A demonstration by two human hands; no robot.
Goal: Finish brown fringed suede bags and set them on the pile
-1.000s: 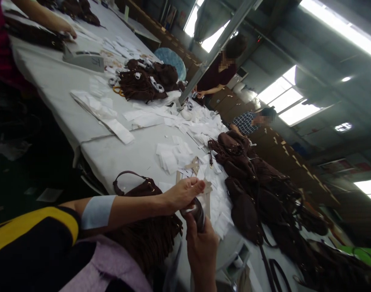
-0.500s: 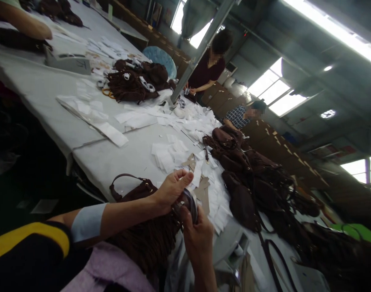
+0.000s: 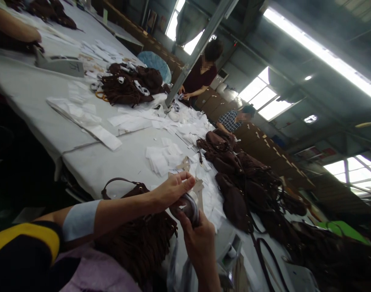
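My right hand (image 3: 199,233) is closed round a brown rounded piece with a shiny whitish-grey band (image 3: 194,205) curving about its edge; it could be a coiled strap wrapped in film. My left hand (image 3: 175,188) is pinched just above that band, thumb against fingers; what the fingertips hold is too small to make out. Under my forearms lies a dark brown fringed handbag (image 3: 139,243) at the table edge, its thin handle (image 3: 117,180) arching up on the left. Part of the bag is hidden by my left arm.
White paper pieces (image 3: 161,156) litter the pale table (image 3: 82,166). Brown bags (image 3: 234,198) pile up on the right, more fringed bags (image 3: 127,83) further back. A grey tape dispenser (image 3: 62,65) and a metal post (image 3: 191,61) stand beyond. Two people work across the table; an arm shows upper left.
The whole view has shifted slightly, so most things sit a little further left. Both hands stay at the brown piece, and its shiny band now shows more plainly between them.
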